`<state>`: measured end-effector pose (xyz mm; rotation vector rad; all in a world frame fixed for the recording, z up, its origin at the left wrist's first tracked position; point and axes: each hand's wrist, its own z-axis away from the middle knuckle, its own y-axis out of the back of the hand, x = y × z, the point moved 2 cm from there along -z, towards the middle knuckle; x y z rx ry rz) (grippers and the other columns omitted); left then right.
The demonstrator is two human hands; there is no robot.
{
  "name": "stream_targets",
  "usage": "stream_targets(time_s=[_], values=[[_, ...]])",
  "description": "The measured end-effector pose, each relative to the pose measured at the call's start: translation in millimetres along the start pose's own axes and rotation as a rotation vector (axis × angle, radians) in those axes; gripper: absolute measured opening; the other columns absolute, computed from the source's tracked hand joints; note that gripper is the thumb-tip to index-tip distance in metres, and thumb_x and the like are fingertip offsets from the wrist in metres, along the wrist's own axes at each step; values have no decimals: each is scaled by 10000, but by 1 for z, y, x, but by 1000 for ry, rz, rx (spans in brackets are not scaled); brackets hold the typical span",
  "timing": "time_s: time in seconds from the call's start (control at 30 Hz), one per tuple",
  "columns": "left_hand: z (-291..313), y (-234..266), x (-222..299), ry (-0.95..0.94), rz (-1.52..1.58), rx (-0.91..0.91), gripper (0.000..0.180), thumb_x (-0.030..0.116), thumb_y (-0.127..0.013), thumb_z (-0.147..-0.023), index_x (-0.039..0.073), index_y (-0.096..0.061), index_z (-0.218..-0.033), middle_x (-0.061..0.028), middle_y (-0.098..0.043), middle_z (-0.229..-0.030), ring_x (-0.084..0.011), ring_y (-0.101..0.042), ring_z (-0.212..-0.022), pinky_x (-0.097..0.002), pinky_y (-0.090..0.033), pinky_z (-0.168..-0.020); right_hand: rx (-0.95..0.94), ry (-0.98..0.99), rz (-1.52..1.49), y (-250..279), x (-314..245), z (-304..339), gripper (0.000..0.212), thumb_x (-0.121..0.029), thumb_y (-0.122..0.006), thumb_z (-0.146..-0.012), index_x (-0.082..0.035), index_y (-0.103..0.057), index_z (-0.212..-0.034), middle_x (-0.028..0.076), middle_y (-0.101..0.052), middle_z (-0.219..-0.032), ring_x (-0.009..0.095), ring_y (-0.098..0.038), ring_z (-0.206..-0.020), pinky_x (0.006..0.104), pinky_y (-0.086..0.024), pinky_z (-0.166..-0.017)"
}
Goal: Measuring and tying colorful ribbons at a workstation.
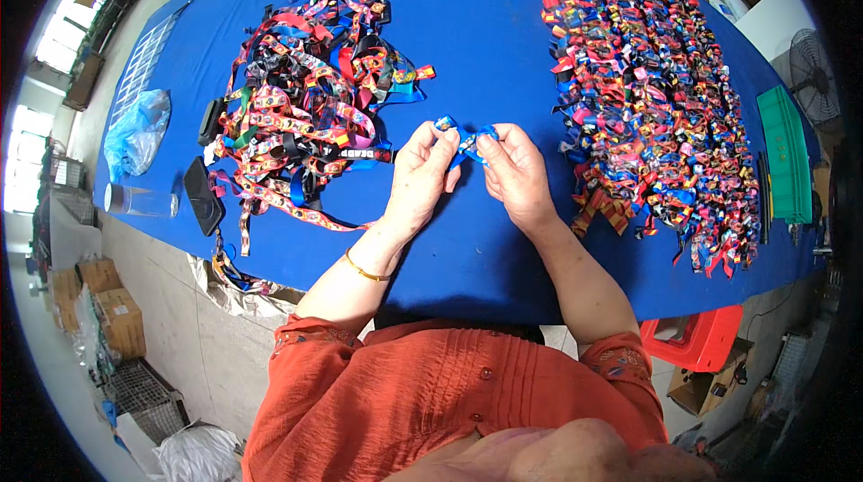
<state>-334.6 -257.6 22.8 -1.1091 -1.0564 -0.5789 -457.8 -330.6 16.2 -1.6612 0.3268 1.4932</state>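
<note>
Between my two hands a blue patterned ribbon strap [465,146] is looped and folded, just above the table. My left hand [421,167] pinches one end between thumb and fingers. The other end is gripped the same way by my right hand [515,169]. To the left lies a loose, tangled heap of printed straps [310,113] in red, pink, black and blue. On the right, many small folded or knotted straps [647,104] lie packed in long rows.
The blue cloth-covered table [467,23] also bears a clear jar [142,200], a blue plastic bag [137,136], a black flat piece [203,196] and a white wire rack [148,55]. A green tray [785,156] lies at the right edge. A red plastic stool [692,340] stands below it.
</note>
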Motion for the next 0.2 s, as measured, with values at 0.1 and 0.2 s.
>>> stream_targets(time_s=[0.1,0.2], values=[[2,0,3,57,-48,-37,146,228,-530,-995,90,-555,-954,37,-547,-719,-23,-402,-491,-185,-278,-428,14,22,24,1,0,-1,117,-168,-550,-987,-57,-514,-994,-41,-486,-666,2,-362,-457,178,-283,-381],[2,3,3,75,-173,-85,209,261,-570,-977,52,-562,-979,0,-579,-752,-44,-423,-515,-194,-324,-469,8,21,27,2,1,0,119,-158,-556,-982,-53,-515,-1020,-33,-499,-667,3,-373,-459,179,-294,-382]])
